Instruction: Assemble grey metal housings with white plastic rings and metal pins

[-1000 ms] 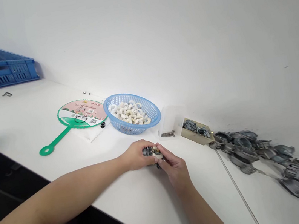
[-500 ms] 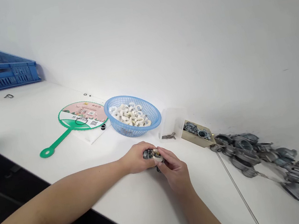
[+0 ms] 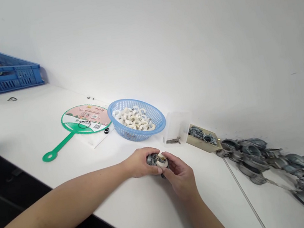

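Observation:
Above the white table, a small grey metal carburetor (image 3: pixel 151 159) is held between my two hands, with a white U-shaped float (image 3: pixel 162 161) on its upper side. A bit of brass shows beside the float. My left hand (image 3: pixel 142 163) wraps round the left end of the carburetor. From the right, my right hand (image 3: pixel 180 173) grips it, thumb at the near edge of the float and fingers on the far side. The underside is hidden by the hands. Behind them stands a blue plastic basket (image 3: pixel 119 129) full of similar white floats (image 3: pixel 134 119).
A green-edged hand fan (image 3: pixel 85 115) lies left of the basket. Right of it are a clear container (image 3: pixel 175 125) with small pins, a box (image 3: pixel 200 144) of metal parts, and a row of grey castings (image 3: pixel 251 151). A blue crate (image 3: pixel 3 78) stands far left.
The view has shifted slightly. My right fingers have drawn back a little from the top, and more of the white float shows. Both hands still hold the carburetor.

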Demonstrator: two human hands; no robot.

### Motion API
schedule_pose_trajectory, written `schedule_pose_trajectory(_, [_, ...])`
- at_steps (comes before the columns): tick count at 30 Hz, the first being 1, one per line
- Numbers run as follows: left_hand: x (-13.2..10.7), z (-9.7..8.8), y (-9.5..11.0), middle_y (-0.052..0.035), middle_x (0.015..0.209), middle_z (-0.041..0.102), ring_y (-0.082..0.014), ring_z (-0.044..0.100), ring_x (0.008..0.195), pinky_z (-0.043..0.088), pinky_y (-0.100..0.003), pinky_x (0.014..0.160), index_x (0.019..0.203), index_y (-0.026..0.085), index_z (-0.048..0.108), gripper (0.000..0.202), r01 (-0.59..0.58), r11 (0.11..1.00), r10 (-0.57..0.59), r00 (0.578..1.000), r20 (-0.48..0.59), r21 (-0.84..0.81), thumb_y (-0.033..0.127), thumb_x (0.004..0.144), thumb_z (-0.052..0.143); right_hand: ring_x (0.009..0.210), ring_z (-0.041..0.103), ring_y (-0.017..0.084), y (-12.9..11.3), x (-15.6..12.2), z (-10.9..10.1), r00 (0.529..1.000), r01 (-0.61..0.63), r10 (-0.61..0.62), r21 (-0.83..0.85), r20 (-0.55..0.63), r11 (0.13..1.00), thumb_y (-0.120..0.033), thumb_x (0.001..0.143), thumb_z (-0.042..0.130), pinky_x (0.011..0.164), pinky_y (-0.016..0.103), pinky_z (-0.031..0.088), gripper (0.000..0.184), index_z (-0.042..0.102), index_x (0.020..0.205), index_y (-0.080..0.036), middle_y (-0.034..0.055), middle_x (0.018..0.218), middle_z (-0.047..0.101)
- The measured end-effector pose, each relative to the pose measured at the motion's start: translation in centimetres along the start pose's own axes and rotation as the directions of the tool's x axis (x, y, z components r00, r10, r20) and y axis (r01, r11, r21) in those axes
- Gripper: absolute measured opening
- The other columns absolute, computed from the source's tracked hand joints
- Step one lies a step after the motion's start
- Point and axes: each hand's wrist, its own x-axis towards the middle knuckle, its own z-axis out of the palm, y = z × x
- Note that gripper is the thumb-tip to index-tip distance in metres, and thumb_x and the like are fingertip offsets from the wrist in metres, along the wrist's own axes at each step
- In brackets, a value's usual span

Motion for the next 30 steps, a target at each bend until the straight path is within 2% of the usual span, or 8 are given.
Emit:
schedule_pose_trajectory(7, [0.18, 0.05, -0.27, -0.0081, 0.112, 0.063, -0.0248, 0.060, 0.100, 0.047, -0.034, 0.088, 0.119, 0.015, 0.057, 0.072, 0.059, 0.998, -0.059, 0.998, 0.001, -0.033, 0.038, 0.054, 0.080, 0.103, 0.062, 0.028, -0.56, -0.08, 0.28, 0.999, -0.019, 0.020, 0.022, -0.035, 1.000, -0.040, 0.062, 0.076, 0.096, 0.047, 0.046, 0.053, 0.064, 0.109, -0.019, 0.0103, 0.112, 0.066])
schedule_pose_trajectory(14, [0.18, -0.11, -0.25, -0.0062, 0.110, 0.064, -0.0242, 0.060, 0.099, 0.047, -0.033, 0.088, 0.114, 0.017, 0.061, 0.064, 0.008, 1.000, -0.008, 1.000, 0.015, -0.027, 0.037, 0.056, 0.079, 0.102, 0.061, 0.028, -0.71, -0.09, 0.30, 0.999, -0.023, 0.024, 0.028, -0.022, 0.999, -0.041, 0.062, 0.076, 0.096, 0.050, 0.045, 0.053, 0.064, 0.108, -0.018, 0.0115, 0.111, 0.066])
schedule_pose_trajectory(19, [0.28, -0.19, -0.43, -0.0056, 0.106, 0.066, -0.0245, 0.060, 0.099, 0.046, -0.032, 0.087, 0.115, 0.015, 0.061, 0.067, 0.024, 0.999, -0.023, 0.999, 0.030, -0.047, 0.037, 0.055, 0.081, 0.102, 0.061, 0.027, -0.62, -0.13, 0.54, 0.999, -0.022, 0.025, 0.054, -0.047, 0.998, -0.040, 0.063, 0.076, 0.096, 0.049, 0.046, 0.052, 0.063, 0.108, -0.018, 0.0110, 0.111, 0.066])
schedule_pose_trajectory(26, [0.33, -0.34, -0.33, -0.0054, 0.111, 0.065, -0.0255, 0.058, 0.104, 0.045, -0.034, 0.092, 0.117, 0.017, 0.060, 0.069, 0.032, 0.999, -0.032, 0.999, 0.029, 0.003, 0.038, 0.054, 0.081, 0.104, 0.061, 0.028, -0.51, -0.04, 0.66, 0.997, -0.039, 0.043, 0.073, -0.062, 0.997, -0.039, 0.060, 0.078, 0.098, 0.050, 0.044, 0.059, 0.060, 0.112, -0.017, 0.0125, 0.113, 0.065])
schedule_pose_trajectory(30, [0.20, -0.46, 0.01, -0.0070, 0.118, 0.062, -0.0273, 0.056, 0.109, 0.044, -0.036, 0.095, 0.120, 0.017, 0.058, 0.071, 0.024, 0.997, -0.027, 0.999, 0.031, 0.078, 0.043, 0.057, 0.078, 0.103, 0.061, 0.027, -0.54, 0.06, 0.60, 0.997, -0.047, 0.052, 0.086, -0.053, 0.995, -0.037, 0.061, 0.078, 0.096, 0.048, 0.046, 0.056, 0.060, 0.110, -0.017, 0.0117, 0.111, 0.066])
